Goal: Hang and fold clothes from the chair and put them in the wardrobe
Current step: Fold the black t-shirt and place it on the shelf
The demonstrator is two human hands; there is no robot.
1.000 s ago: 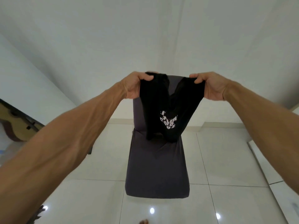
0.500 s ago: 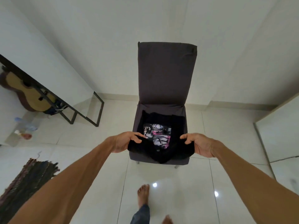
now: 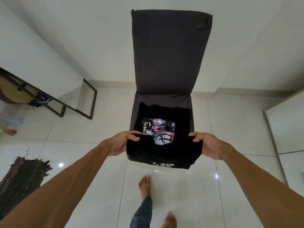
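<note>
Person stands right in front of the chair [image 3: 171,51], both arms out. Left hand [image 3: 122,143] & right hand [image 3: 208,145] each pinch a side edge of a folded black shirt [image 3: 171,153], thumbs on top, the other fingers curled under the cloth. Shirt sits flat-ish over the front of the seat. Its near edge droops past the seat's front w/ a bit of white print showing. Under it, on the seat, lies a 2nd black top [image 3: 158,129] w/ a grey-and-pink picture, partly covered by the held one. Bare feet [image 3: 144,186] on the glossy tile floor [image 3: 238,170] below. Off to the left: dark rug [image 3: 23,176], black metal table frame [image 3: 77,106], guitar [image 3: 13,92] behind it.
</note>
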